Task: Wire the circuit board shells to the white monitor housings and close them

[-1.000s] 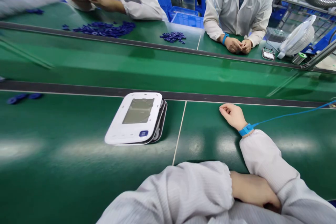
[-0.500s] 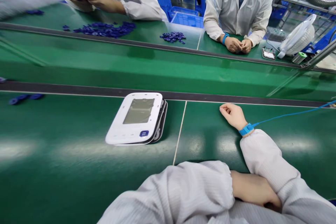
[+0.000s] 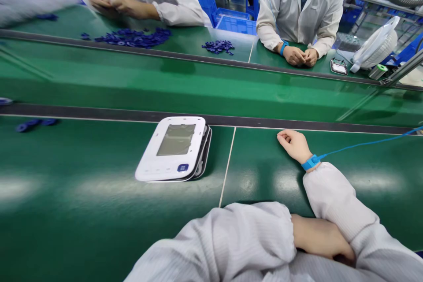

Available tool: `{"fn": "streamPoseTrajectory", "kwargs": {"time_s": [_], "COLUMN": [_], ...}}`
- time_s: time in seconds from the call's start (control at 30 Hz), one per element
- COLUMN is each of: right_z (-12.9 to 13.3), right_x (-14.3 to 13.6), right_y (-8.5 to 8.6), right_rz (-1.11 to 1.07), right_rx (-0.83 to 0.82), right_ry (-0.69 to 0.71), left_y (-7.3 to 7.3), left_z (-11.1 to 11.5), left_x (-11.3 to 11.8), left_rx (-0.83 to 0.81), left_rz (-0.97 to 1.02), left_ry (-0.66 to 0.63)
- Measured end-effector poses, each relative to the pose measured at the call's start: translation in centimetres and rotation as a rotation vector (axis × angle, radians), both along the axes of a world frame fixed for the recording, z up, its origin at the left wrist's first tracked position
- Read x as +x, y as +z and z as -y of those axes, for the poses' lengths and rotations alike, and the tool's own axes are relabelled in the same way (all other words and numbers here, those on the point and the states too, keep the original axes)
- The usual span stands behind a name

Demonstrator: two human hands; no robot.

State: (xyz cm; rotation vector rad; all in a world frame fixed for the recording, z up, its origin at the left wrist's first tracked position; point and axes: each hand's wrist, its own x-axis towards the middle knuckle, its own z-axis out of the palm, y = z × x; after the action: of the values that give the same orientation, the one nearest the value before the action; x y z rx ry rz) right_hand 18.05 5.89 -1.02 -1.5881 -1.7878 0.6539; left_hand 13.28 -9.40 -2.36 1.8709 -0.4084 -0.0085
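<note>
My right hand (image 3: 294, 144) rests on the green worktop beside the belt's dark edge strip, with its fingers curled in and nothing visible in them. Around its wrist is a blue wrist strap (image 3: 311, 162), whose blue cord runs off to the right. My left hand (image 3: 325, 239) lies across the front of my body, against the right forearm; its fingers are hidden by the right sleeve. To the left of both hands, apart from them, sits a white device casing (image 3: 172, 165) with a grey display (image 3: 176, 139) and a blue button (image 3: 183, 168). Its front panel rests tilted over darker-edged layers.
A green conveyor belt (image 3: 211, 90) runs across beyond the worktop. On the far bench are piles of small blue parts (image 3: 135, 37) and two co-workers with their hands together. At left are several blue parts (image 3: 31, 124). A white fan (image 3: 376, 46) stands at the far right.
My hands and the casing keep their places, apart from a slight shift of the whole view. The far-left co-worker's hands have moved slightly.
</note>
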Motion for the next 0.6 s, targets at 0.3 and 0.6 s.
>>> {"fn": "streamPoseTrajectory", "kwargs": {"time_s": [0.3,0.6], "right_z": [0.0,0.03], "right_x": [-0.02,-0.06], "right_y": [0.06,0.06], "right_rz": [0.008,0.007], "right_rx": [0.004,-0.001], "right_ry": [-0.001,-0.009], "left_y": [0.49,0.48], "left_z": [-0.3,-0.37], "left_x": [-0.11,-0.12], "left_rx": [-0.007,-0.014], "left_rz": [-0.006,-0.021], "left_ry": [-0.014,-0.014]}}
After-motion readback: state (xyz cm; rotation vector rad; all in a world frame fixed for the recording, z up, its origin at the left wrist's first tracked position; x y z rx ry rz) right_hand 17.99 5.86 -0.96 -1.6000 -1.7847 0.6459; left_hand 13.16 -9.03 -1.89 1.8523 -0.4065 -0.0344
